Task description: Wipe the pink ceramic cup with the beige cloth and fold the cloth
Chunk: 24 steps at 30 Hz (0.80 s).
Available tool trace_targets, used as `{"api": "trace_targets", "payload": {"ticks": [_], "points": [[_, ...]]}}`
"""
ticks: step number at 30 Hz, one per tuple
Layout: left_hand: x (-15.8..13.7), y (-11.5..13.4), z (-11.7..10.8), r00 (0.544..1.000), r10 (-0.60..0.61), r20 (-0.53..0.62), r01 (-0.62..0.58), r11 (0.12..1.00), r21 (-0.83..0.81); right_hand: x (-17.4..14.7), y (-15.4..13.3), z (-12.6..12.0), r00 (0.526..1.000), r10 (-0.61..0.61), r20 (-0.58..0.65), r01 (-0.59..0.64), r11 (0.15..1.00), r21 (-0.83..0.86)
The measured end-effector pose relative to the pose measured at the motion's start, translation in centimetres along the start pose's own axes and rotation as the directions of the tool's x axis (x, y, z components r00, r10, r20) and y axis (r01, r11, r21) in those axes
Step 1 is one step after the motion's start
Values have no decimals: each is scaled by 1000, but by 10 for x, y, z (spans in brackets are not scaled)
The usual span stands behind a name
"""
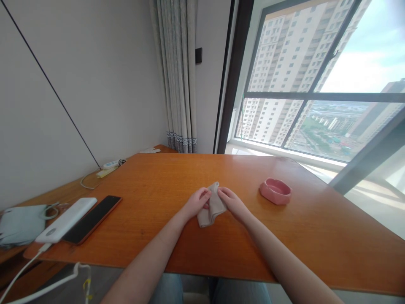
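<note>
While a pale cloth (216, 206) is drooping over the middle of a wooden table (230, 249), left hand (198, 202) and right hand (231, 200) are pinching its upper edges. A pink dish (274, 196) is sitting at three o'clock from it, a phone (93, 219) at nine.

On the tabletop (158, 177), a cloth (215, 207) is near the middle, an ashtray (274, 196) to its right. Towards the left edge lie a smartphone (92, 219) and, just left of it, a power bank (70, 218). Behind, a curtain (180, 76) hangs left of a window (278, 96).
</note>
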<state>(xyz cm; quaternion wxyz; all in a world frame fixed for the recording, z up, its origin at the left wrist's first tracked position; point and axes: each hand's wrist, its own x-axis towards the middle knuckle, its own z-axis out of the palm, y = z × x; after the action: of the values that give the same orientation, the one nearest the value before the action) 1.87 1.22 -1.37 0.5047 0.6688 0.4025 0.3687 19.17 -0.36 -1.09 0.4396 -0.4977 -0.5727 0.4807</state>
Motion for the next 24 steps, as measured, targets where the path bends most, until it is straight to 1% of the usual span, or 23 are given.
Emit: {"api": "trace_targets", "payload": {"ticks": [1, 2, 3, 4, 5, 7, 9, 10, 11, 12, 13, 14, 15, 16, 18, 20, 24], "points": [[0, 0, 1, 1000, -15, 3, 15, 999, -36, 0, -5, 5, 998, -29, 63, 28, 999, 28], [0, 0, 1, 1000, -13, -24, 13, 999, -33, 0, -8, 10, 992, -52, 116, 47, 998, 44], [1, -1, 0, 998, -4, -65, 4, 1000, -9, 0, -11, 13, 987, -69, 145, 63, 997, 49], [1, -1, -1, 995, 2, -99, -1, 1000, 14, 0, -12, 15, 986, -79, 148, 72, 996, 47], [2, -2, -2, 993, -4, -120, 7, 1000, 18, 0, -13, 15, 989, -78, 124, 74, 997, 37], [4, -3, -6, 987, -60, -147, 54, 997, -50, -1, -11, 8, 998, -52, 22, 52, 999, 0], [6, -2, -12, 974, -119, -191, 92, 985, -145, -1, -8, -7, 995, -10, -95, 7, 999, -40], [7, -1, -17, 965, -139, -221, 106, 982, -154, -1, -6, -18, 990, 8, -141, -16, 998, -59], [8, 0, -22, 956, -148, -255, 127, 987, -98, -1, -4, -29, 983, 25, -180, -40, 996, -78], [8, 1, -28, 946, -149, -287, 159, 987, 11, -2, -1, -40, 976, 42, -211, -67, 992, -109], [9, 0, -35, 938, -145, -314, 199, 969, 146, -2, 2, -51, 970, 56, -236, -95, 983, -156], [9, -1, -41, 932, -139, -336, 242, 927, 288, -2, 6, -61, 964, 70, -255, -128, 967, -220], [9, -3, -46, 926, -138, -353, 279, 878, 389, -3, 11, -70, 960, 84, -268, -163, 943, -289], [10, -6, -51, 921, -143, -362, 309, 835, 455, -3, 16, -76, 956, 97, -278, -195, 916, -350], [10, -14, -57, 917, -173, -359, 346, 791, 504, -3, 27, -84, 951, 118, -285, -237, 871, -431], [9, -20, -59, 920, -200, -336, 363, 756, 545, -2, 37, -85, 953, 104, -283, -236, 842, -486], [6, -24, -59, 926, -227, -303, 371, 707, 602, -2, 43, -79, 963, -5, -269, -175, 748, -640]]}}
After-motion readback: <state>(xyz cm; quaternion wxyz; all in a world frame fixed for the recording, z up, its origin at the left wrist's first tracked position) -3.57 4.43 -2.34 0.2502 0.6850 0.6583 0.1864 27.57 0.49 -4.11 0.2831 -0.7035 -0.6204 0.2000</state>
